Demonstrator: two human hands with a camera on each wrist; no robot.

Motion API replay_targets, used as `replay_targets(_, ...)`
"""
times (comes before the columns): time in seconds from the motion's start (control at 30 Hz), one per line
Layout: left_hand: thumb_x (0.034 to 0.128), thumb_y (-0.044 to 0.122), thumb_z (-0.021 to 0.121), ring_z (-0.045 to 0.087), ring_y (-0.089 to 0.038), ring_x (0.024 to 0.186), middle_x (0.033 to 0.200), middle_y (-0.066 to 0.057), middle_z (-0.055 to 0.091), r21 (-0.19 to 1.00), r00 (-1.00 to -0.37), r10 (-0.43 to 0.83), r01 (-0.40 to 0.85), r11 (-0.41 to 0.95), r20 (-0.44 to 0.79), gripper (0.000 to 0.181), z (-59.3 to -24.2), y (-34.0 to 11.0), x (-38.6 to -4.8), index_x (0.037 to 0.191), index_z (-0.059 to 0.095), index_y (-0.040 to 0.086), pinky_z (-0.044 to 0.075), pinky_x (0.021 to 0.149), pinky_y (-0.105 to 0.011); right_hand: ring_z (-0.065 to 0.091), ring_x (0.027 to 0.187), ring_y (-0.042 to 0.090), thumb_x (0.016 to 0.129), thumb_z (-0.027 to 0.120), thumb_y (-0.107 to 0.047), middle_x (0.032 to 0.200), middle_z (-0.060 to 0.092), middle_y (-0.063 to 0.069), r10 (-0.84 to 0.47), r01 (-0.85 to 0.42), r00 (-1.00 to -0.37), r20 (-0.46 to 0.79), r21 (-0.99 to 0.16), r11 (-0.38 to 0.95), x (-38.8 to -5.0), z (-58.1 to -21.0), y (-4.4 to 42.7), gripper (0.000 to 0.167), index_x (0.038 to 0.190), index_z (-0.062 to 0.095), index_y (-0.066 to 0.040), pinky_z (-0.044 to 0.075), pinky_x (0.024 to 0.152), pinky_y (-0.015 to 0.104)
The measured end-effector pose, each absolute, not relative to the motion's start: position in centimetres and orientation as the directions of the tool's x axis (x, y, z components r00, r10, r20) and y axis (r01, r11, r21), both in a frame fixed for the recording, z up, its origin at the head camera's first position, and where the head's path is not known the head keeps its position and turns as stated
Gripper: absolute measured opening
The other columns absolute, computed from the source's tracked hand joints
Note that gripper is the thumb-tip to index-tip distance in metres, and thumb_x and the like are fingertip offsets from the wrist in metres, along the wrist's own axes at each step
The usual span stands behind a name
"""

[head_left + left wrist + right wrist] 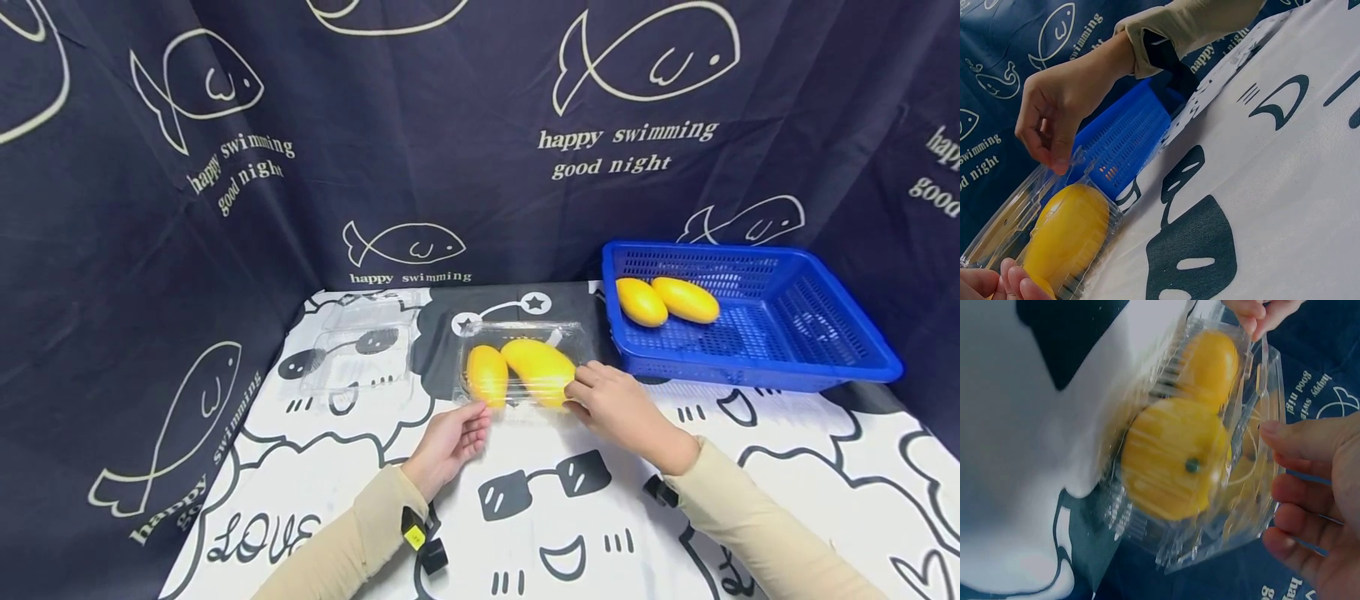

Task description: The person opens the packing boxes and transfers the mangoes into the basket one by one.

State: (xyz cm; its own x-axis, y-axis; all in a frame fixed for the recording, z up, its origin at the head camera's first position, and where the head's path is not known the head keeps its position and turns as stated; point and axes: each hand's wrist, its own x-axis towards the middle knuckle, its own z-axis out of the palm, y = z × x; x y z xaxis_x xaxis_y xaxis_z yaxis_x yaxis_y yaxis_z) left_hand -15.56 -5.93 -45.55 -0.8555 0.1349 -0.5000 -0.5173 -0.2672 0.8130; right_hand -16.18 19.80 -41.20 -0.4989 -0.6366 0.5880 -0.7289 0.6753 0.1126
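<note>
A clear plastic clamshell box (468,333) holds two yellow mangoes, a smaller one (487,375) on the left and a larger one (540,367) on the right. Its lid (1260,481) is tilted over the fruit, not pressed flat. My left hand (452,440) pinches the lid's edge at the front left corner, with thumb against fingers. At the front right, my right hand (618,408) pinches the lid's edge between thumb and fingertips. In the right wrist view, the larger mango (1169,459) shows its dark stem end.
A blue perforated basket (757,379) stands at the right back, with two more mangoes (684,300) at its left end. To the left lies another clear plastic box (408,358), open. Dark cloth (480,167) printed with fish hangs behind and at the sides of the patterned tabletop (525,533).
</note>
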Motion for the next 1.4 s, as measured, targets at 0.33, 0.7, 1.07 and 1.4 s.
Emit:
replay_targets(0.33, 0.0919, 0.021, 0.063, 0.057, -0.004, 0.059, 0.069, 0.007, 0.066, 0.809, -0.848, 0.126, -0.529, -0.256, -0.515, 0.019, -45.7, -5.9, -15.6, 0.098, 0.068, 0.003, 0.049, 0.056, -0.016, 0.047, 0.077, 0.021, 0.071, 0.083, -0.009, 0.085, 0.052, 0.003, -0.662, -0.751, -0.485, 0.571, 0.115, 0.65, -16.6, -41.3, 17.6, 0.024, 0.08, 0.062, -0.011, 0.043, 0.063, 0.03)
replay_targets(0.7, 0.0913, 0.023, 0.064, 0.056, -0.003, 0.059, 0.068, 0.007, 0.066, 0.81, -0.845, 0.129, -0.534, -0.242, -0.519, 0.025, -45.6, -5.9, -15.6, 0.103, 0.068, 0.001, 0.048, 0.056, -0.015, 0.056, 0.089, 0.023, 0.073, 0.081, -0.012, 0.093, 0.061, 0.005, -0.714, -0.788, -0.438, 0.546, 0.149, 0.597, -17.4, -41.6, 14.9, 0.021, 0.082, 0.062, -0.012, 0.05, 0.079, 0.035)
replay_targets(1.07, 0.0919, 0.02, 0.062, 0.056, -0.002, 0.057, 0.068, 0.008, 0.066, 0.813, -0.849, 0.133, -0.528, -0.245, -0.512, 0.029, -45.4, -5.9, -15.7, 0.108, 0.066, -0.003, 0.047, 0.054, -0.014, 0.052, 0.088, 0.021, 0.08, 0.074, -0.012, 0.095, 0.057, 0.004, -0.752, -0.779, -0.449, 0.483, 0.201, 0.594, -17.4, -41.4, 12.4, 0.012, 0.084, 0.062, -0.012, 0.049, 0.076, 0.032)
replay_targets(1.4, 0.0907, 0.02, 0.063, 0.056, -0.004, 0.056, 0.068, 0.005, 0.064, 0.818, -0.853, 0.118, -0.521, -0.242, -0.508, 0.015, -45.7, -5.9, -15.9, 0.09, 0.07, 0.006, 0.048, 0.053, -0.015, 0.052, 0.087, 0.021, 0.081, 0.068, -0.008, 0.092, 0.055, 0.003, -0.786, -0.767, -0.408, 0.464, 0.294, 0.571, -18.0, -42.1, 10.5, 0.012, 0.086, 0.059, -0.013, 0.048, 0.074, 0.029)
